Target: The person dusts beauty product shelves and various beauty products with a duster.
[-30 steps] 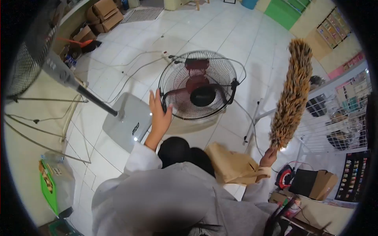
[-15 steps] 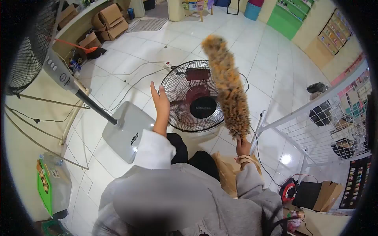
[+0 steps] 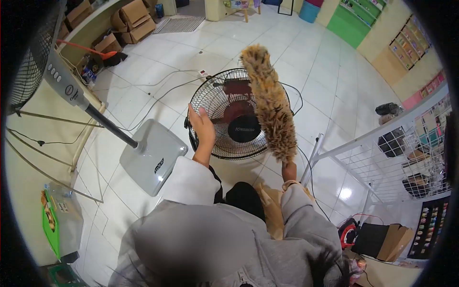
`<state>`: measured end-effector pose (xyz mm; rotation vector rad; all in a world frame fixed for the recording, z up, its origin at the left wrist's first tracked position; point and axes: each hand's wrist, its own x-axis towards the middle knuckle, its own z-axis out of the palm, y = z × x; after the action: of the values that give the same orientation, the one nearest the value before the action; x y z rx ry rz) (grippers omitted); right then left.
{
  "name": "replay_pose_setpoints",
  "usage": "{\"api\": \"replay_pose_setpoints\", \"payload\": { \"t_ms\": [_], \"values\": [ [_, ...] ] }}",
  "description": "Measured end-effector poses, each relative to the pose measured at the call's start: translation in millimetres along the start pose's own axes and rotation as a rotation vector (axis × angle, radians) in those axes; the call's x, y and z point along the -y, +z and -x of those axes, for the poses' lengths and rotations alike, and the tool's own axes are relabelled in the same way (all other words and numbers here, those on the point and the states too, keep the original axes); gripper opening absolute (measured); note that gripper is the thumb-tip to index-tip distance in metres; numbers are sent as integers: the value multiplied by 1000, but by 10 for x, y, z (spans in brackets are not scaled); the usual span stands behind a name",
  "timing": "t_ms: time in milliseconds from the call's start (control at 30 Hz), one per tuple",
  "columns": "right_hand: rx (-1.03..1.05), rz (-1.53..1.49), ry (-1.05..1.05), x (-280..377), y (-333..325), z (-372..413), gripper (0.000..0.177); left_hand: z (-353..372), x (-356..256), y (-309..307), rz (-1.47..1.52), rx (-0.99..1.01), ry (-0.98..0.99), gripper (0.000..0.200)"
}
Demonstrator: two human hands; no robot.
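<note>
A fluffy brown and orange feather duster [image 3: 271, 103] slants upward from my right hand [image 3: 289, 172], whose fingers wrap its lower end. Its bristles overlap the right side of a black floor fan [image 3: 245, 129] with a round wire guard and dark red parts behind it. My left hand [image 3: 202, 128] is at the left rim of the fan guard, fingers stretched out and thumb apart, holding nothing. The duster's handle is hidden in my right fist.
A grey stand fan base [image 3: 152, 158] stands on the tiles at left. At right is a white wire rack [image 3: 377, 165] with goods. Cables [image 3: 158, 103] cross the floor. Cardboard boxes [image 3: 134, 21] and a broom [image 3: 112, 57] lie at the back left; a paper bag [image 3: 271, 210] is by my legs.
My left hand has moved right and down, onto the fan's left rim in this view. The duster has shifted slightly left, and the fan guard now faces a little differently.
</note>
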<state>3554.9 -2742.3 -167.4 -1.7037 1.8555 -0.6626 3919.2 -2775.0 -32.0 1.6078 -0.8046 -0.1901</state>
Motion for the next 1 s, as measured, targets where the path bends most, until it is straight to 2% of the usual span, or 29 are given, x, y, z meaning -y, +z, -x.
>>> {"api": "replay_pose_setpoints", "payload": {
  "t_ms": [33,133,167,267,400,467,533,600,667,700,833,933,1000],
  "values": [
    [18,72,-99,33,37,26,24,2,-22,-14,18,-12,-12,63],
    [172,218,-189,-51,130,111,33,-30,-34,-70,182,-73,-138,63],
    [178,239,-160,-87,132,122,32,-36,-39,-76,191,-139,-143,64],
    [194,297,-71,-250,43,116,31,-15,-159,-209,148,-137,-206,66],
    [-25,444,-385,-517,-49,-234,23,34,-240,-319,187,-100,-240,68],
    [-61,562,-357,-248,-223,-496,17,-4,-139,-355,43,-105,-296,67],
    [-287,504,-475,30,-368,-705,14,-46,-65,-374,14,-134,-304,66],
    [-298,317,-445,180,-435,-957,19,-35,-156,-393,83,-158,-278,64],
    [-284,117,-323,596,-546,-1011,24,9,-318,-435,132,-150,-295,64],
    [-272,19,-256,731,-559,-1008,26,-42,-83,-387,128,-159,-240,63],
    [-128,170,-234,234,-254,-1332,31,-37,-269,-441,222,-154,-322,63],
    [89,298,-297,-184,-161,-1299,25,-30,-252,-483,238,-140,-350,65],
    [371,728,-291,-355,-100,-1222,25,-70,-95,-486,175,-129,-289,66]
  ]
}}
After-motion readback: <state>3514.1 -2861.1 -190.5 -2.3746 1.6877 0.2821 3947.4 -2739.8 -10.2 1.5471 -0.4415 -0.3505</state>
